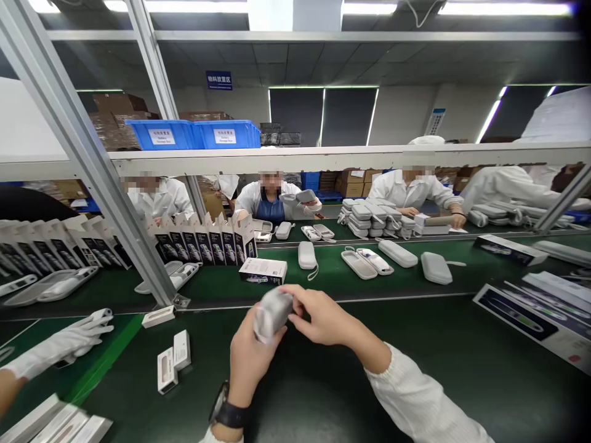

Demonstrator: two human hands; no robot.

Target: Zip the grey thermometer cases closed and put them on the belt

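Both hands, left (249, 354) and right (323, 317), grip a grey case (273, 314) (blurred, perhaps wrapped) between fingertips.

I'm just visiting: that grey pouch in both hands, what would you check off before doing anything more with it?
1. Grip: the left hand wraps the grey case from below and the right hand pinches its top. Ok.
2. Case shut or open: it is blurred. Cannot tell.
3. Bare bench under the hands to set it down. Ok.
4. Clear of the small white boxes lying to the left. Ok.
5. The gloved hand of a co-worker lies at the far left, apart from the case. Ok.
6. The white carton on the belt just ahead lies flat; whether it holds anything, cannot tell.
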